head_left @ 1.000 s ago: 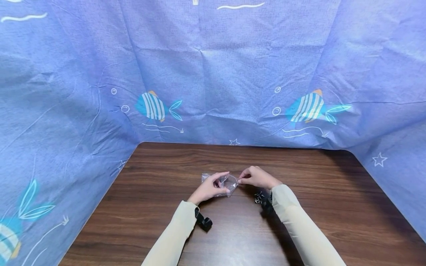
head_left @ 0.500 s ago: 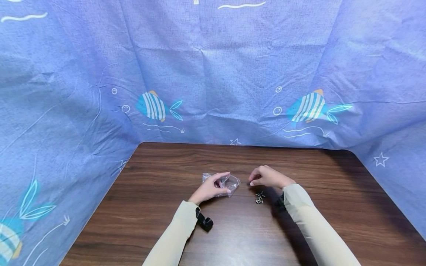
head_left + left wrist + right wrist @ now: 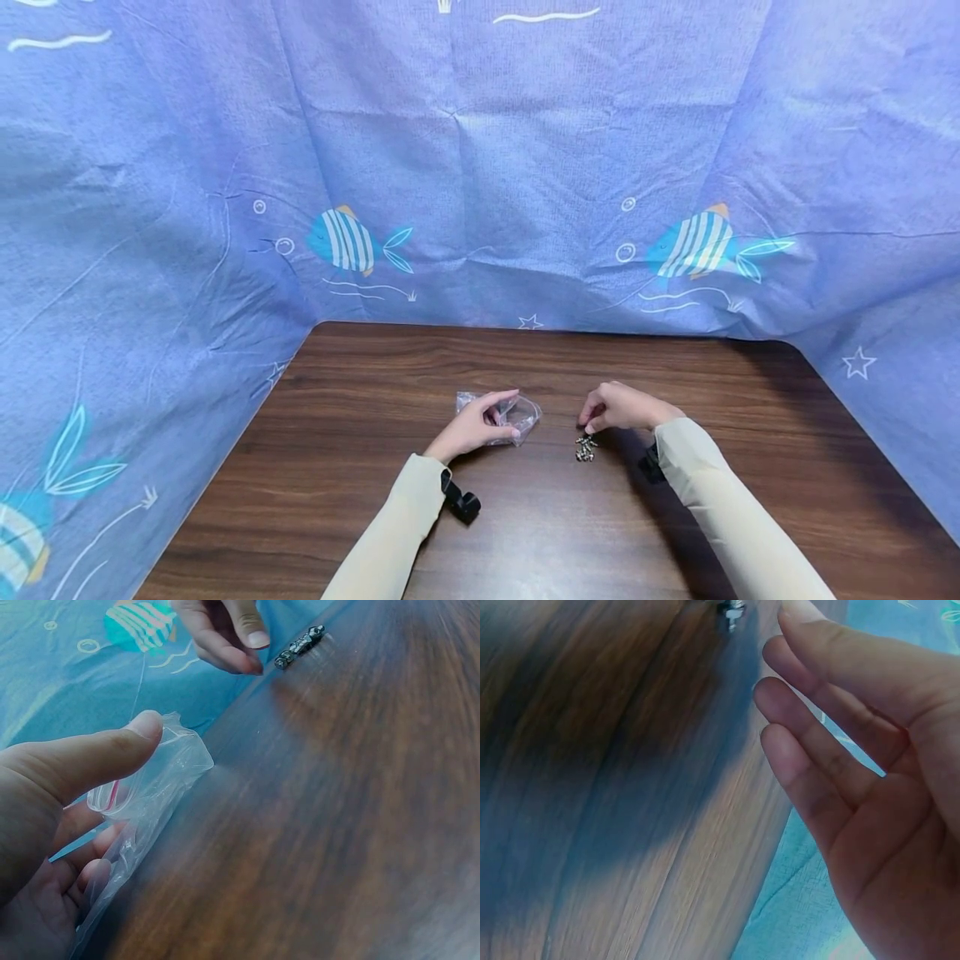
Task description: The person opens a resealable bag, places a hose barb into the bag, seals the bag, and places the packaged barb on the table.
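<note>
A clear plastic zip bag (image 3: pixel 529 423) with a red line at its mouth lies on its side on the table. My left hand (image 3: pixel 474 427) grips it, thumb on one side and curled fingers on the other, spreading the mouth. To its right is a small heap of metal screws (image 3: pixel 585 450). My right hand (image 3: pixel 624 407) is at the far edge of this heap, fingertips close over it. In the right wrist view, the fingers (image 3: pixel 787 754) are loosely bent with no object showing between them, and some screws (image 3: pixel 733 615) appear beyond the thumb.
The dark wood-grain table (image 3: pixel 337 500) reaches back to a blue fish-print cloth (image 3: pixel 525 208) that hangs behind it and at both sides. A black wrist strap with a camera (image 3: pixel 459 502) sits on the left sleeve.
My right hand has moved from the bag's mouth rightward and then down to the screws, which its arm had partly covered. My left hand and the bag have stayed in place.
</note>
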A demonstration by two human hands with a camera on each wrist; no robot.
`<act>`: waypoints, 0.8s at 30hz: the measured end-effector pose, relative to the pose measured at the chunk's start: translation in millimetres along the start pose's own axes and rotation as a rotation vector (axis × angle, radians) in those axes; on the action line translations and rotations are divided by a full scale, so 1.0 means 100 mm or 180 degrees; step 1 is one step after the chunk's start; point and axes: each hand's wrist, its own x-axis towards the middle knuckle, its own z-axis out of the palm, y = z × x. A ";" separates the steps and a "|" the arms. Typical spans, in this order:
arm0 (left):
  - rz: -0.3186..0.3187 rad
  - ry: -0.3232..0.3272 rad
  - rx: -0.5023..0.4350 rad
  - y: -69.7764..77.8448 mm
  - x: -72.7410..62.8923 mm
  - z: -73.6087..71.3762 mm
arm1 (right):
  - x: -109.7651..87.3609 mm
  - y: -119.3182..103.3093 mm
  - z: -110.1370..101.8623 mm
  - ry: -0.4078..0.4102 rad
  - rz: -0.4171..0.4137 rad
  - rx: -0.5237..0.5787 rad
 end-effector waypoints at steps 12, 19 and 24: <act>-0.0023 0.0000 0.0014 0.03 -0.01 0.00 | -0.03 0.04 0.05 -0.0021 -0.0103 -0.0120; -0.0038 0.0012 0.0008 0.02 0.01 0.00 | -0.02 0.05 0.08 0.0024 -0.0289 -0.0333; -0.0035 0.0026 0.0000 0.02 0.00 0.00 | -0.01 0.04 0.09 0.0048 -0.0280 -0.0353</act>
